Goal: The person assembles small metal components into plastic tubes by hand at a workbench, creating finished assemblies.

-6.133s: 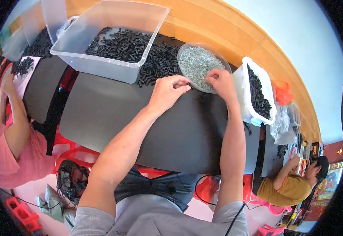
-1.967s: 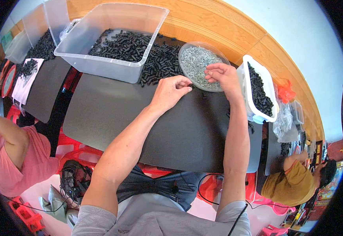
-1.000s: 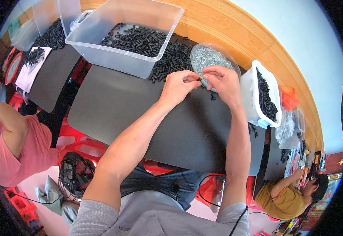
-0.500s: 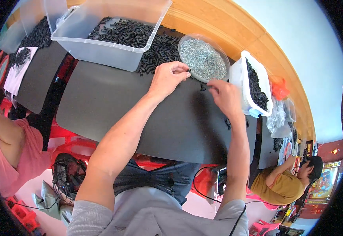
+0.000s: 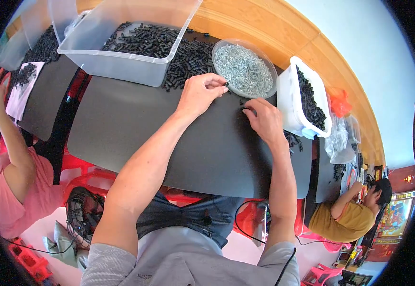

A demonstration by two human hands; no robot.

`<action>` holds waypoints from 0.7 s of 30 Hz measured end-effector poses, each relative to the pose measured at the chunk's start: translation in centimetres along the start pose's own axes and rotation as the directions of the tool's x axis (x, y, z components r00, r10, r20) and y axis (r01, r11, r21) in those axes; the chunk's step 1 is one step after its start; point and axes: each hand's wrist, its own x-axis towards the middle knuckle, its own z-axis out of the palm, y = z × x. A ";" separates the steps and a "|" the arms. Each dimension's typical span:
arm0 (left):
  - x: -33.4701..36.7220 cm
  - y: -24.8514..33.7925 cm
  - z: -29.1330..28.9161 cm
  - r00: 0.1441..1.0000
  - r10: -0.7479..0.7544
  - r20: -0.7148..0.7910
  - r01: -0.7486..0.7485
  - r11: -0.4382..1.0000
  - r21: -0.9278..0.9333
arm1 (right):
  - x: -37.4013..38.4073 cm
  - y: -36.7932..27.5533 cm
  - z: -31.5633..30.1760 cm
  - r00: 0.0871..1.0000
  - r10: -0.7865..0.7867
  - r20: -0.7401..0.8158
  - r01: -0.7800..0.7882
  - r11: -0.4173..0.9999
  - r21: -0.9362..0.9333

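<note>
L. hand (image 5: 199, 95) pinches a small black cylindrical pc. (image 5: 226, 84) by the round tub (image 5: 274, 71) of silvery parts (image 5: 245, 69), while R. hand (image 5: 266, 119), now off the tub, curls narrowly at loose black pcs. (image 5: 241, 102) (hold unclear), seemingly moving the work tableward.

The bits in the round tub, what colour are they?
The bits are silvery grey, clearest in the head view.
</note>
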 end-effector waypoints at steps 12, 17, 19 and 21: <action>-0.1 -0.3 0.3 0.998 0.043 0.042 -0.046 0.997 0.065 | 1.6 -1.6 -1.0 0.985 0.143 -0.091 -0.090 0.895 0.438; -0.1 0.2 -0.1 0.999 0.042 0.021 -0.044 0.993 0.113 | 5.0 -2.7 -1.4 0.988 0.076 -0.136 0.000 0.876 0.482; -0.2 0.2 -0.1 1.000 0.016 0.016 -0.017 0.997 0.070 | 5.4 -2.7 -0.5 0.987 0.123 -0.100 -0.049 0.837 0.545; -0.1 0.2 0.1 0.999 0.023 0.023 -0.024 0.999 0.046 | 5.7 -2.7 -0.1 0.984 0.169 -0.060 -0.099 0.792 0.603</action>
